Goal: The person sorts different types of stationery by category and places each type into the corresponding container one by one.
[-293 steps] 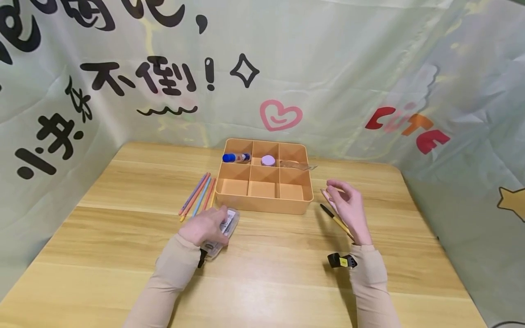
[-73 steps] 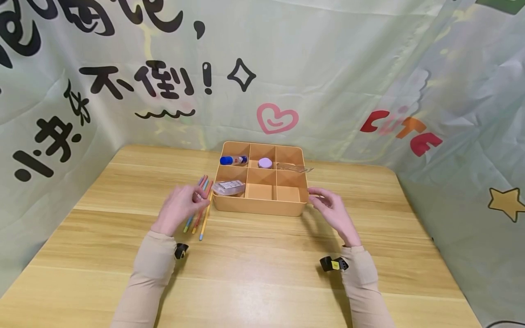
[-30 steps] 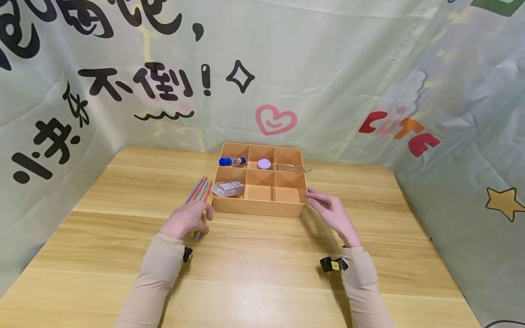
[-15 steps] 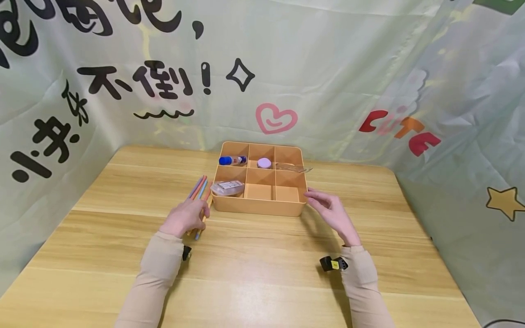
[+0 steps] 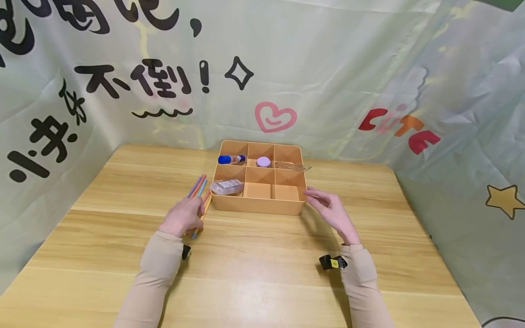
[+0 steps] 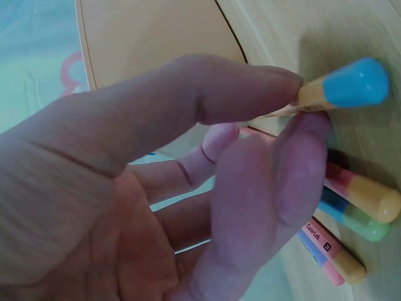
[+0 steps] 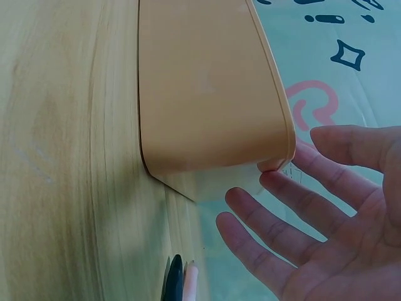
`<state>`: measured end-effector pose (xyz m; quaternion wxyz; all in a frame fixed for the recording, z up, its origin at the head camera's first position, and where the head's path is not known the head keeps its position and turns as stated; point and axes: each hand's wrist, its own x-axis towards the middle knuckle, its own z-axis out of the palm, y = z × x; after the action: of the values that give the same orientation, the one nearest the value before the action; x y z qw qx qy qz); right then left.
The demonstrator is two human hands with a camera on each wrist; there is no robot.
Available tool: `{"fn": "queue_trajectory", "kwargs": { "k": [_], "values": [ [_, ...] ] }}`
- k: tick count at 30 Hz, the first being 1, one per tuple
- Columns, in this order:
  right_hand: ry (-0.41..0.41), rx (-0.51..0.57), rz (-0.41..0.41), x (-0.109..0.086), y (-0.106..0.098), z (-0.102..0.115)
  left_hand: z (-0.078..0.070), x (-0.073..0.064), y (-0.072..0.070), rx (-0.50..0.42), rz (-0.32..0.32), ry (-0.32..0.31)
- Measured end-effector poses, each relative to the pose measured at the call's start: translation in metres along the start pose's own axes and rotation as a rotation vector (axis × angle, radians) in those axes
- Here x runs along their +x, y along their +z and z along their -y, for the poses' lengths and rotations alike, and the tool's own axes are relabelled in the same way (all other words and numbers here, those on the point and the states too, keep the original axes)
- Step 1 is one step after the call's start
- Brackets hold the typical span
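In the head view my left hand [image 5: 182, 216] is low over a bundle of coloured pencils [image 5: 198, 186] left of the tan organizer box [image 5: 256, 206]. Up close, its thumb and fingers pinch a yellow pencil with a blue end [image 6: 356, 84]. Beside those fingers lie several others, among them a red pencil with a yellow end [image 6: 376, 199] and a blue one with a green end [image 6: 371, 229]. My right hand [image 5: 330, 212] has its fingers extended, a fingertip touching the rim at the box's right side. A clear plastic case [image 5: 227, 187] leans in the front-left compartment.
The box's back row holds a blue-capped glue stick [image 5: 231, 159], a lilac round-topped item [image 5: 263, 161] and a clear strip [image 5: 292, 166] jutting past the right wall. A black pen [image 7: 177, 273] and a pink pencil [image 7: 191, 279] lie near my right hand. A printed curtain [image 5: 328, 68] hangs behind.
Earlier my left hand held the clear case, which now sits in the box; that hand moved to the pencils and pinched one. My right hand moved from the pens to the box's rim.
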<state>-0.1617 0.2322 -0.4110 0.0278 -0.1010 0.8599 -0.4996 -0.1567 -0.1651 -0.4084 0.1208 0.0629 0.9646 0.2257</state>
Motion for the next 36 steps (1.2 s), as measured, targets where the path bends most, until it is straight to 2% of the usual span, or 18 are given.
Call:
{"fn": "queue_trajectory", "kwargs": {
  "k": [8, 23, 36],
  "values": [
    [0.002, 0.002, 0.000, 0.000, 0.000, 0.000, 0.000, -0.003, -0.002, -0.053, 0.017, -0.035],
    [0.006, -0.006, -0.001, 0.000, 0.001, -0.002, 0.000, -0.006, -0.008, -0.100, 0.033, -0.051],
    [0.007, 0.018, 0.014, 0.001, 0.000, -0.003, 0.000, -0.007, -0.015, -0.096, -0.025, -0.022]
  ]
}}
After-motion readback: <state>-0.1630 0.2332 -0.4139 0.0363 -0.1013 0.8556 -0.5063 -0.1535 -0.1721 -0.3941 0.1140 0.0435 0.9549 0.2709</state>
